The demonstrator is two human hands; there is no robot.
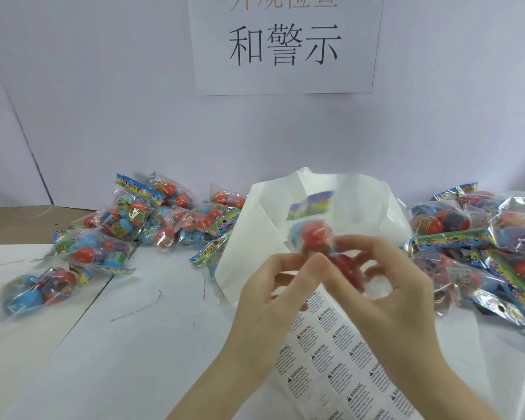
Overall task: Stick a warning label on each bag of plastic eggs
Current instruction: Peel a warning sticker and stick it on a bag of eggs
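Nearest the camera, a sheet of warning labels [340,356] lies on the white table [140,344], running from the bottom edge up under the hands; its printed stickers sit in rows. Above it both hands meet around one bag of plastic eggs [315,234], held up off the table and blurred; the left hand [273,295] has thumb and forefinger curled in a pinching grip on the bag's lower edge, the other fingers loosely bent; the right hand [388,283] has its fingers curled round the bag's right side and underside — a red egg shows between them. Whether a label is between the fingertips cannot be told. The bag's coloured header card [311,204] stands upward, tilted. Just behind the hands a large white paper sheet [255,237] rises with folded edges. To the left lies a loose pile of egg bags [152,216], with one bag [40,289] apart near the left edge; to the right lies another heap of bags [479,247]. Farthest back — on the pale wall — hangs a paper sign [285,43] with large black characters.
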